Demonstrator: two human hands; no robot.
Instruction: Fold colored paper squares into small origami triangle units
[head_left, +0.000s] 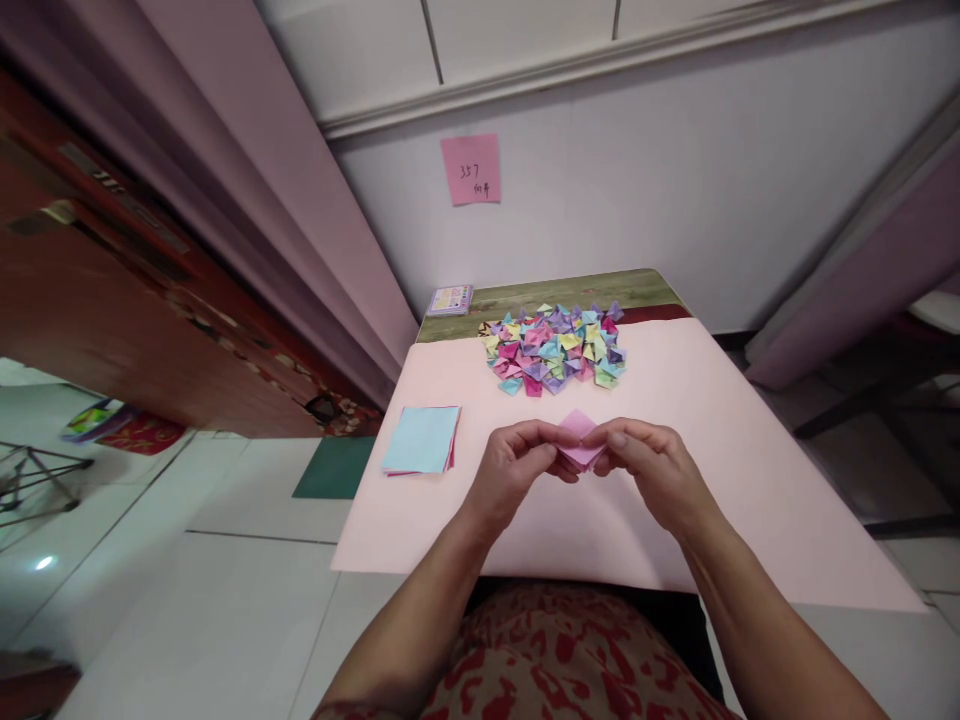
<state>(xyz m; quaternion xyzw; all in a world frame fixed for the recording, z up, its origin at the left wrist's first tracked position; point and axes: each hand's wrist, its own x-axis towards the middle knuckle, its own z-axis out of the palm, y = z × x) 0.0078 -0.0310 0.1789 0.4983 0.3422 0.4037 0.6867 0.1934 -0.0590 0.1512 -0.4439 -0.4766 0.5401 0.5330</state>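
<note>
Between my two hands is a pink sheet of origami paper (579,424), partly folded, held just above the table. My left hand (521,462) pinches its left side between thumb and fingers. On the opposite side my right hand (646,458) grips the paper the same way, thumb on top. The fingertips cover both side corners of the sheet. Beyond my hands lies a heap of small folded paper pieces (555,345) in pink, yellow, blue, purple and green. To the left rests a stack of square paper (421,440), light blue on top with pink edges below.
The table (750,480) has a pale pink cover and a wood-patterned far end. A small pack of printed cards (450,299) sits at its far left corner. A pink note (471,169) sticks to the wall behind. A curtain and red door stand on the left.
</note>
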